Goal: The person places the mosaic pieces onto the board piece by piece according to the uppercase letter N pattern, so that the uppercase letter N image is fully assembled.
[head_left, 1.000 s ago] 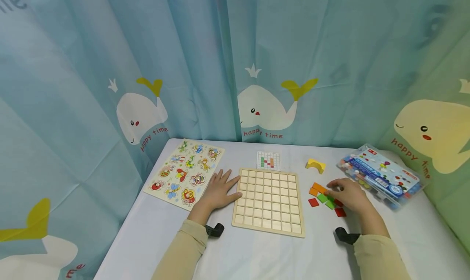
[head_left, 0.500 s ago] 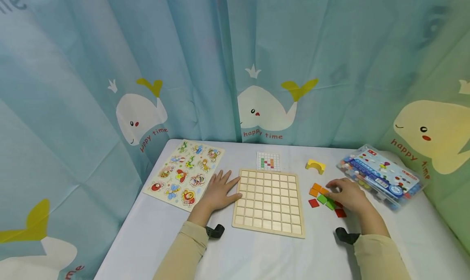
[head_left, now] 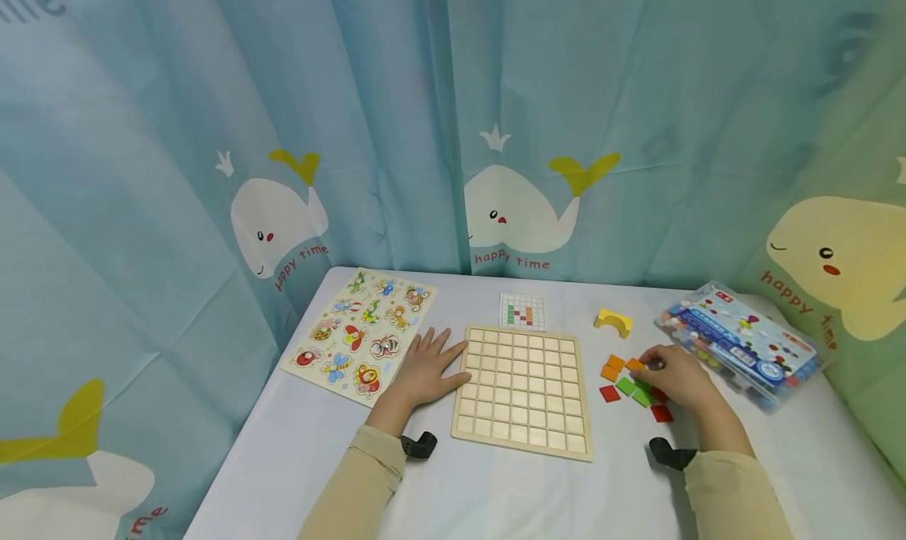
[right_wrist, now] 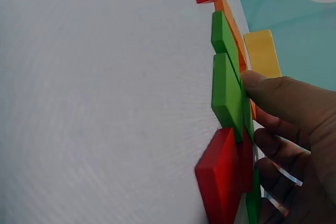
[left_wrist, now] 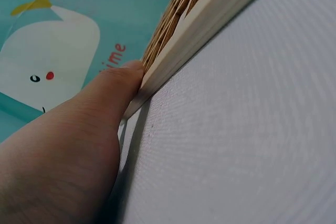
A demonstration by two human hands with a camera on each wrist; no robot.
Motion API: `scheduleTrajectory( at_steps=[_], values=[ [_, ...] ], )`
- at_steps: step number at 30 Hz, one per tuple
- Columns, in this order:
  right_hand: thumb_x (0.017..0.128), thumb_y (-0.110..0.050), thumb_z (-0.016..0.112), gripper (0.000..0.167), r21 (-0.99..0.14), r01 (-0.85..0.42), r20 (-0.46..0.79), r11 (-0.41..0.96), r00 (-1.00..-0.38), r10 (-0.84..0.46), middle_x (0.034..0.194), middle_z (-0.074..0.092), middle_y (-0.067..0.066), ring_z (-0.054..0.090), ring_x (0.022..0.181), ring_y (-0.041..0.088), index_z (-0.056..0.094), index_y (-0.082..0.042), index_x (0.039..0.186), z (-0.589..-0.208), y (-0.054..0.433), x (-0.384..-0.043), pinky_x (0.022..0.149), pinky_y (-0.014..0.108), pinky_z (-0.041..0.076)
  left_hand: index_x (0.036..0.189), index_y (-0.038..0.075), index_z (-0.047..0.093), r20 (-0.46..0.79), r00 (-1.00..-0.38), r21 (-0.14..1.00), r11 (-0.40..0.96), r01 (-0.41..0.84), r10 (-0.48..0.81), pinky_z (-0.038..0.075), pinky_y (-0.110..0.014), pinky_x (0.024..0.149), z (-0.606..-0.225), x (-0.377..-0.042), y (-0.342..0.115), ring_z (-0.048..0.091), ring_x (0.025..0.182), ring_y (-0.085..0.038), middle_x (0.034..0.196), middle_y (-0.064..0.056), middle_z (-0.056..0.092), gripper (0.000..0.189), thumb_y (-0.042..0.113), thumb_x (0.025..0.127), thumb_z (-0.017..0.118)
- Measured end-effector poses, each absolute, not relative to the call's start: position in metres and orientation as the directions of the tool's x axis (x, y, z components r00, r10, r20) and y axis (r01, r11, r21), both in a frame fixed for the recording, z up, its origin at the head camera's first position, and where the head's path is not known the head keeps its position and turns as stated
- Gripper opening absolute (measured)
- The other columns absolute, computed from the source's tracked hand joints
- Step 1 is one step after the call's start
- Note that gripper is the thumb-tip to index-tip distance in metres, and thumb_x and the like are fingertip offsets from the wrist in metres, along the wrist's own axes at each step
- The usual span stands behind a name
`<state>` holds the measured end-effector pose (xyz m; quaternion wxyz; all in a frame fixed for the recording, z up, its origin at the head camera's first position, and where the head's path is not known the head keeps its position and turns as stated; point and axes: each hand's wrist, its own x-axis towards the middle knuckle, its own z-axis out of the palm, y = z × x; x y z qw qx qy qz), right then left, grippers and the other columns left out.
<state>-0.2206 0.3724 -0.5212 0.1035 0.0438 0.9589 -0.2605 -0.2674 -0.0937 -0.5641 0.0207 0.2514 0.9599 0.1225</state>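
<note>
My left hand (head_left: 423, 373) lies spread on the table, index fingertip and thumb against the left edge of a wooden grid board (head_left: 522, 392). In the left wrist view, the thumb (left_wrist: 107, 90) touches the board's side. To the board's right, my right hand (head_left: 677, 375) pinches an orange square tile (head_left: 635, 365) between thumb and fingers, which partly hide it. Around it lie other orange tiles (head_left: 610, 372), green tiles (head_left: 626, 385) and red tiles (head_left: 609, 394). The right wrist view shows the thumb (right_wrist: 254, 80) just beyond a green tile (right_wrist: 226, 90).
Behind the board lies a small pattern card (head_left: 522, 312) with coloured squares. An insect picture board (head_left: 359, 336) is at the left. A yellow arch block (head_left: 613, 322) and a clear plastic box (head_left: 743, 343) of colourful pieces stand at the right. A curtain (head_left: 396, 131) hangs behind the table.
The orange tile at my right fingertips has come apart from its orange neighbours, slightly to the right. My left hand stays in place. The head view has shifted a little.
</note>
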Motion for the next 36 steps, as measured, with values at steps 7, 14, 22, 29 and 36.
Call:
scheduleTrajectory(
  at_steps=[7,14,22,29,36],
  values=[
    [0.09,-0.044,0.068,0.051,-0.465,0.121,-0.19,0.877,-0.981,0.034,0.11,0.056,0.023,0.05,0.091,0.031,0.062,0.0,0.114,-0.52,0.373,-0.22,0.071,0.032,0.046,0.156,0.039,0.027,0.021,-0.874,0.238,0.846,0.477,0.486,0.008,-0.056,0.125,-0.568,-0.269,-0.093,0.01,0.154,-0.037,0.166,-0.005,0.018,0.071,0.073,0.094,0.036],
    [0.091,-0.044,0.067,0.054,-0.467,0.117,-0.193,0.876,-0.981,0.029,0.108,0.057,0.024,0.05,0.089,0.03,0.06,0.003,0.115,-0.521,0.375,-0.222,0.071,0.035,0.047,0.156,0.039,0.026,0.019,-0.872,0.239,0.844,0.479,0.489,0.007,-0.056,0.125,-0.567,-0.269,-0.093,0.01,0.154,-0.037,0.167,-0.005,0.018,0.071,0.073,0.094,0.036],
    [0.093,-0.039,0.067,0.051,-0.508,0.186,-0.248,0.841,-0.967,0.064,0.107,0.059,0.022,0.054,0.082,0.025,0.056,0.003,0.119,-0.518,0.371,-0.224,0.063,0.028,0.05,0.156,0.039,0.026,0.017,-0.874,0.239,0.847,0.475,0.486,0.006,-0.055,0.125,-0.566,-0.27,-0.094,0.01,0.154,-0.036,0.167,-0.005,0.018,0.071,0.073,0.094,0.036],
    [0.094,-0.036,0.064,0.047,-0.491,0.141,-0.2,0.86,-0.979,0.047,0.119,0.055,0.03,0.054,0.092,0.036,0.058,0.001,0.121,-0.506,0.362,-0.227,0.073,0.044,0.054,0.156,0.04,0.026,0.016,-0.875,0.233,0.849,0.475,0.485,0.007,-0.055,0.125,-0.568,-0.27,-0.094,0.009,0.154,-0.036,0.167,-0.004,0.017,0.071,0.074,0.094,0.035],
    [0.095,-0.041,0.063,0.05,-0.498,0.112,-0.168,0.86,-0.985,0.031,0.129,0.051,0.033,0.054,0.104,0.042,0.058,-0.001,0.124,-0.493,0.349,-0.229,0.081,0.053,0.054,0.156,0.038,0.027,0.026,-0.87,0.241,0.842,0.483,0.492,0.008,-0.056,0.125,-0.567,-0.269,-0.094,0.011,0.154,-0.037,0.166,-0.005,0.019,0.071,0.072,0.094,0.036]
  ],
)
